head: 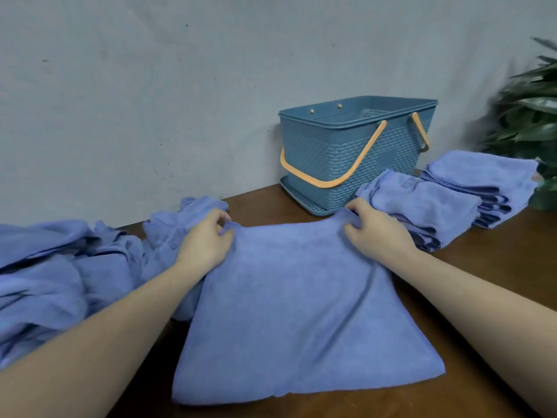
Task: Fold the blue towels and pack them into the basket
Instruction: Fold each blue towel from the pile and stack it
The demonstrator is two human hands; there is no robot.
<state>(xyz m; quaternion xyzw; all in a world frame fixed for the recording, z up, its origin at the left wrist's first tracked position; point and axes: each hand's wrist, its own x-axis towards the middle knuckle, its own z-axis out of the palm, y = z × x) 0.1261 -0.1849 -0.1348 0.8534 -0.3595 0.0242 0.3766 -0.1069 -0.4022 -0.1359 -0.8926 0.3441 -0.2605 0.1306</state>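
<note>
Closest to me, a blue towel [301, 303] lies spread flat on the brown table [494, 285], and its near edge is just before the table's front. My two forearms reach over it, one on each side. My left hand [208, 242] is at the far left corner of this towel; the fingers are curled and they pinch the cloth there, so a small fold stands up between thumb and fingers. My right hand [376, 233] is at the far right corner, with the fingers bent down and pinching the edge in the same way. Between both hands the far edge of the towel is stretched almost straight.

On my left side there is a loose pile of unfolded towels [60, 273], crumpled, and it touches the left edge of the spread towel. On my right, just behind my right hand, sits a stack of folded towels [422, 203], and a second folded stack [482, 179] lies beside it, a little further back, partly overlapping.

Further away stands the blue basket [331, 152], near the wall [150, 101], with two orange handles [355, 164] hanging down outside. I cannot see any towel inside from here. At the far right edge there is a green plant [530, 116], blurred.
</note>
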